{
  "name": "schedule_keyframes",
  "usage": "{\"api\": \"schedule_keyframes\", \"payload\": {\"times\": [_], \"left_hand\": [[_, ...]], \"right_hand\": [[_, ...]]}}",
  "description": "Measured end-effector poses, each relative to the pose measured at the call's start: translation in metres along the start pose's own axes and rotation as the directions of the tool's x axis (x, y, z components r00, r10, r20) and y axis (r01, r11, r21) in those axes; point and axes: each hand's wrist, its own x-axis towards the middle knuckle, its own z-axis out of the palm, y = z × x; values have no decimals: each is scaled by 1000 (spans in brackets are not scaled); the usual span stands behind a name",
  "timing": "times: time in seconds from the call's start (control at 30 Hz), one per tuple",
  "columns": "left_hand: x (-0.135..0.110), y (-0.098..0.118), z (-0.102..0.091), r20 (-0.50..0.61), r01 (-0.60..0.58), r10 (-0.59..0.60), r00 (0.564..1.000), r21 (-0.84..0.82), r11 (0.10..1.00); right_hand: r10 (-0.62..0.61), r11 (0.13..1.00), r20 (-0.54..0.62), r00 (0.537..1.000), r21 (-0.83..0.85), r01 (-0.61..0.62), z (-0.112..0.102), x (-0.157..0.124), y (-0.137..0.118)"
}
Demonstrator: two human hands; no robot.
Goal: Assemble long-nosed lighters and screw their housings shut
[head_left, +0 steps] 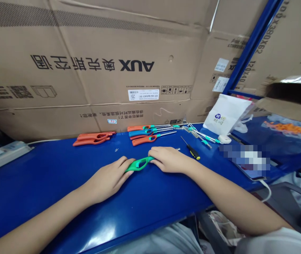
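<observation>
A green utility lighter (pixel 143 163) with a teal trigger is held level above the blue tabletop. My left hand (pixel 110 178) is closed around its handle end. Fingers of my right hand (pixel 167 159) close on its front, where the nozzle begins; a bit of metal tube shows past the knuckles. Beyond my hands lie an orange lighter (pixel 142 141), a blue lighter (pixel 141 133) and another orange lighter (pixel 137 128), each with a metal nozzle. Several orange lighter handles (pixel 93 138) without metal tubes rest to their left.
Loose metal tubes with teal ends (pixel 199 134) lie at the back right, near a yellow-and-black screwdriver (pixel 193 151). A white paper bag (pixel 226 114), a white roll (pixel 224 139) and a blurred phone (pixel 251 164) with a cable are further right. Cardboard (pixel 94 42) walls the back.
</observation>
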Motion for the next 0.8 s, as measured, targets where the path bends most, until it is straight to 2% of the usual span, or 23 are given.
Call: {"api": "schedule_keyframes", "payload": {"times": [0.13,0.23,0.37,0.5,0.57,0.67,0.8], "left_hand": [[9,0,5,-48,-27,26,999,-18,999],[28,-8,1,-82,-22,22,996,4,1000],[78,-31,-11,-213,-64,60,975,-10,998],[137,-61,-16,-235,-80,81,969,16,997],[158,-75,-15,-226,-99,101,969,19,995],[175,-92,-11,-215,-124,125,968,18,992],[181,-109,-2,-212,-119,122,970,26,993]], "right_hand": [[107,993,4,994,-44,-106,-4,-4,19],[152,980,-162,975,-105,-171,-3,-3,24],[144,989,-342,929,74,-126,8,3,2],[36,986,-291,956,166,14,27,8,-24],[-16,981,-243,970,183,62,34,9,-29],[-47,974,-203,978,210,91,38,8,-28],[-21,967,-214,977,244,75,34,8,-22]]}}
